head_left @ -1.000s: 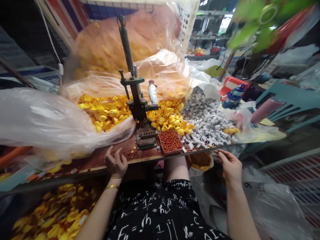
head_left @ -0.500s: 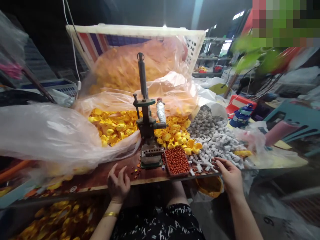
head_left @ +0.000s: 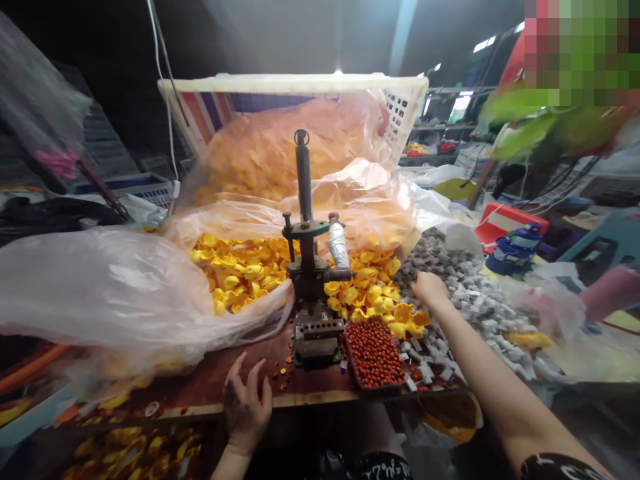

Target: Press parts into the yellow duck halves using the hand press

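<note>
My left hand (head_left: 247, 393) hovers at the table's front edge, fingers spread and holding nothing. My right hand (head_left: 431, 289) is in at the left side of a heap of small grey-white plastic parts (head_left: 473, 287). Its fingers are curled, their tips hidden, so I cannot see what they hold. Between the hands stands a dark hand press (head_left: 309, 267) with a foil-wrapped lever handle (head_left: 339, 247) and a block with a row of holes (head_left: 320, 329) at its base. Beside the base sits a tray of small red-brown beads (head_left: 375, 353). Yellow plastic shells (head_left: 250, 270) lie behind the press.
A large clear plastic bag (head_left: 100, 287) bulges over the table's left side. Behind stands a white crate (head_left: 295, 83) with a bag of yellow shells. A blue bottle (head_left: 515, 250) and red box (head_left: 500, 223) are at the right. More yellow shells (head_left: 135, 453) lie below the table.
My right hand has moved from the front edge of the grey heap farther back and left into it, fingers now curled. My left hand stays by the table edge. The view has shifted.
</note>
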